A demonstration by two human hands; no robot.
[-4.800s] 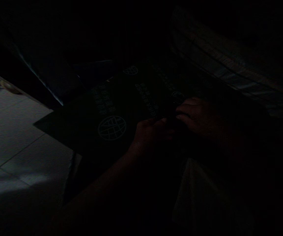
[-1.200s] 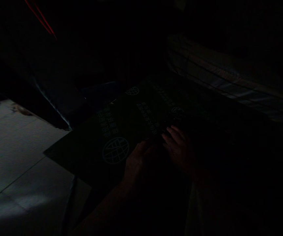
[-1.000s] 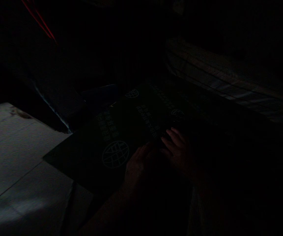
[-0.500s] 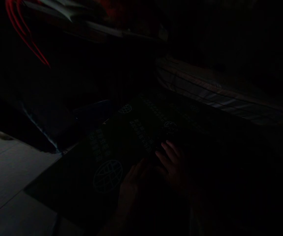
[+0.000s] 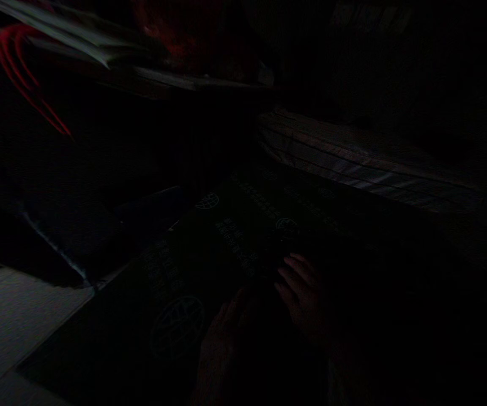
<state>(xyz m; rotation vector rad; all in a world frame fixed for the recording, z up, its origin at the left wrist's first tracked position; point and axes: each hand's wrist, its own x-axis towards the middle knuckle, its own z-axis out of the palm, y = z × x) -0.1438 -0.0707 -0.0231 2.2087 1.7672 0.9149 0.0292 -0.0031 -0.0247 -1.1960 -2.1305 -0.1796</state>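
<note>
A: Hands?
B: Left hand (image 5: 222, 332) and right hand (image 5: 305, 293) over the board (image 5: 201, 254), just apart, right fingers (image 5: 297, 281) slightly spread.
A: Grip?
B: Can't tell for either; too dark beneath.
A: Board?
B: Under and ahead of my hands, printed side up, big globe (image 5: 178, 327) near my left, corner against the floor (image 5: 7, 316). Red cord (image 5: 32, 93) well apart, upper left.

Single head-worn cam, looks forward and down from the near side. Left hand (image 5: 220, 338) and right hand (image 5: 305, 293) close below, printed green board (image 5: 112, 332) running to far side, tiled floor (image 5: 10, 316) near left.
</note>
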